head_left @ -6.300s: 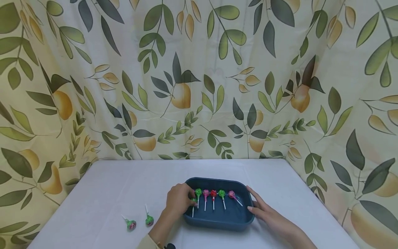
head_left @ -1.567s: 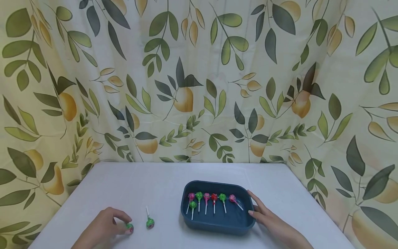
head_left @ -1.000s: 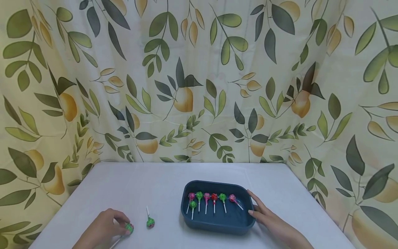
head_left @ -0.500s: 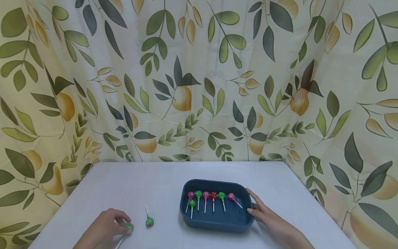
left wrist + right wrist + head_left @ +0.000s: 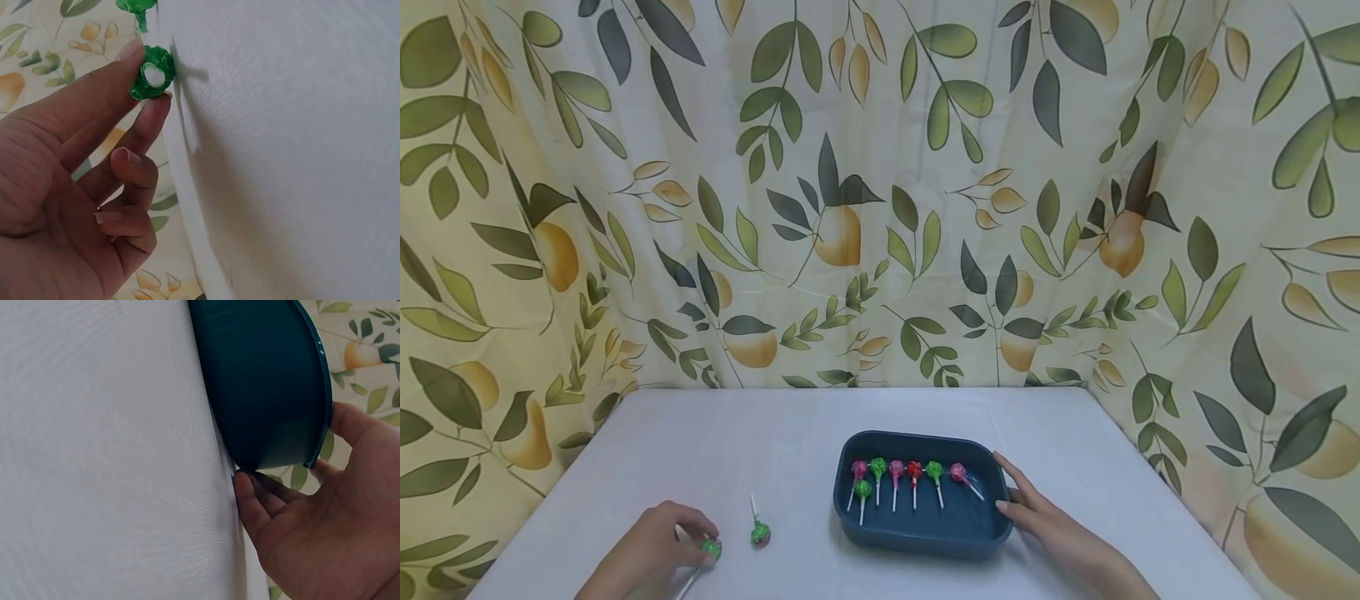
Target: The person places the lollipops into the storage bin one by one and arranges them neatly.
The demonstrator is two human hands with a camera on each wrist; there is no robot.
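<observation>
My left hand [image 5: 651, 546] is at the left of the table, thumb and forefinger pinching the green-wrapped head of a lollipop [image 5: 713, 547]. Its white stick slants toward the table's near edge; in the left wrist view the head [image 5: 156, 72] sits between the fingertips, the other fingers curled. Another green lollipop [image 5: 761, 535] lies just right of it, stick pointing away. A dark blue rectangular tray [image 5: 925, 543] holds several pink, green and red lollipops, mostly in a row. My right hand [image 5: 1052, 525] holds the tray's right end, thumb and fingers against its rim and wall.
A white cloth covers the table [image 5: 730, 442]. Behind and beside it hangs a curtain [image 5: 880, 333] printed with leaves and fruit. Inside the tray, one green lollipop [image 5: 862, 490] lies nearer the front than the row, at the left end.
My left hand has left a green lollipop in the tray and moved left to pinch one on the table. That lollipop's stick has since swung into view. The right hand stays at the tray.
</observation>
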